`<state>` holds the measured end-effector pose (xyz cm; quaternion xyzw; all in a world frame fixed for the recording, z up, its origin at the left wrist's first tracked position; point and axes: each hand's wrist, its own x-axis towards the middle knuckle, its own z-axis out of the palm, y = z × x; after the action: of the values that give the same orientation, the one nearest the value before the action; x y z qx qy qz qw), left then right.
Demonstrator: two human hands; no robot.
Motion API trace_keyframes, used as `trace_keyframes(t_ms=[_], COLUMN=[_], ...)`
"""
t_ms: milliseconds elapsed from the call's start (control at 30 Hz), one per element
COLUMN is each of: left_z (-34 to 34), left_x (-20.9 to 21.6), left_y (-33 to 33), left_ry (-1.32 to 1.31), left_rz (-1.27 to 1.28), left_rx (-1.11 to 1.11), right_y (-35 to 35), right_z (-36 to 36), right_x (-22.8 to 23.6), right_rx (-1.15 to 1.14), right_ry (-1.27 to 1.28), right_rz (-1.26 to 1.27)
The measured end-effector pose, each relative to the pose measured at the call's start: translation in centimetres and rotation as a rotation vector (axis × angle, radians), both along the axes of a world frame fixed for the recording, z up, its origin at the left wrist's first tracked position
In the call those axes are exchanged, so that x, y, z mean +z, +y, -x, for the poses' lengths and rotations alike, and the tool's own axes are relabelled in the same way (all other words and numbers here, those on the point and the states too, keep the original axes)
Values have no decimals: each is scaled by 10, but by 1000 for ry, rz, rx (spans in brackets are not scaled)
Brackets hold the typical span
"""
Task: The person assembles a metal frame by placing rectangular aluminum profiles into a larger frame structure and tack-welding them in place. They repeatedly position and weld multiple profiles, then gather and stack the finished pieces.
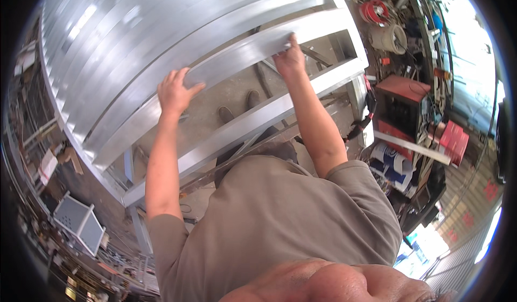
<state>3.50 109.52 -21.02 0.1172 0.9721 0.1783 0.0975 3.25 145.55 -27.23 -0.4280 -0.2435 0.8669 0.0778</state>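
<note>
A wide, shiny metal slat (239, 57) lies across a large metal frame, its ends reaching the side rails. My right hand (291, 60) grips the near edge of this slat, right of its middle, with a digit up on the top face and the other fingers partly hidden. Farther left, my left hand (176, 89) is open at the same slat, thumb stretched out and fingers apart. Whether its palm presses on the metal, I cannot tell. Between the slat and the near rail (237, 127) is a gap, through which the floor and my shoes show.
Beyond the slat, several more metal slats (134, 49) lie side by side. A red cabinet (401, 100), a bucket (396, 38) and a red reel (373, 11) stand on the right. At lower left sits a grey crate (81, 224).
</note>
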Motion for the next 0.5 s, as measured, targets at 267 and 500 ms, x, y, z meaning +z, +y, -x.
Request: trace_keyframes(t_ms=[267, 500], left_z=[6, 14], left_x=[-15, -9], left_y=[1, 0], left_ry=[43, -14], left_rz=[48, 25], left_rx=[-19, -50], right_y=[-4, -7], right_z=[15, 18], right_x=[-6, 3], right_rx=[28, 75], right_ry=[9, -59], right_rz=[17, -98])
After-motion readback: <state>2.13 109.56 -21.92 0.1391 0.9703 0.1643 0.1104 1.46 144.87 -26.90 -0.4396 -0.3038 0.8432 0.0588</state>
